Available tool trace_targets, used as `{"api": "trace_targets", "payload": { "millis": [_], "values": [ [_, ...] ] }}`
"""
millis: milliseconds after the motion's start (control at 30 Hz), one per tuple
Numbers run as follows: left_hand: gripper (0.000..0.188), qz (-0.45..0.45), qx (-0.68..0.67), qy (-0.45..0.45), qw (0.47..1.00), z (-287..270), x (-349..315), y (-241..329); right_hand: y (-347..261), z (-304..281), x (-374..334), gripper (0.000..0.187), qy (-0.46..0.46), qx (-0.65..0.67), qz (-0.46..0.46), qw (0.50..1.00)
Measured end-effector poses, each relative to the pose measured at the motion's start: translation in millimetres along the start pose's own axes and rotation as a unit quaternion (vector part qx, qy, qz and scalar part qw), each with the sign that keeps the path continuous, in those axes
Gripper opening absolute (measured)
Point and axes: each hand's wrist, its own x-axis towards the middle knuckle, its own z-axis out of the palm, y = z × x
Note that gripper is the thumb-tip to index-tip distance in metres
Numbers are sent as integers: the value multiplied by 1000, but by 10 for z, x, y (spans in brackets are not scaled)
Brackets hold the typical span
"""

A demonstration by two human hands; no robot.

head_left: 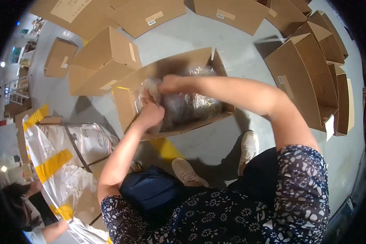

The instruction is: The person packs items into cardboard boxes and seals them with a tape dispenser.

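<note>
An open cardboard box [124, 107] stands on the floor before me, with clear plastic bags [205, 103] of shiny contents inside; what they hold is too unclear to name. At the box's left end, my left hand [151, 114] is closed on a clear plastic bag [151, 85], its fingers pointing up along the film. My right hand [173, 84] reaches across from the right and is closed at the same bag's upper part. Motion blurs its fingers, and my right forearm hides some of the box's contents.
Cardboard boxes [97, 61] stand at the far left, with more along the back [232, 16]. Several open boxes [301, 77] are grouped at the right. At the left, white wrapped goods [89, 140] carry yellow tape. Another person [24, 207] is at the lower left. My shoes [187, 171] are near the box.
</note>
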Motion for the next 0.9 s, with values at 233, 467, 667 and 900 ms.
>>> {"api": "trace_targets", "payload": {
  "millis": [233,467,667,900],
  "values": [
    [98,-38,101,-23,994,-193,-105,270,437,-281,-195,38,151,167,95,970],
    [53,472,155,145,856,-142,261,714,1960,20,545,19,264,-98,-135,950],
    [37,391,213,12,895,-254,274,561,832,568,191,19,279,485,73,825],
    [45,276,387,7,880,-114,171,716,748,-108,-429,20,93,329,84,936]
  ]
}}
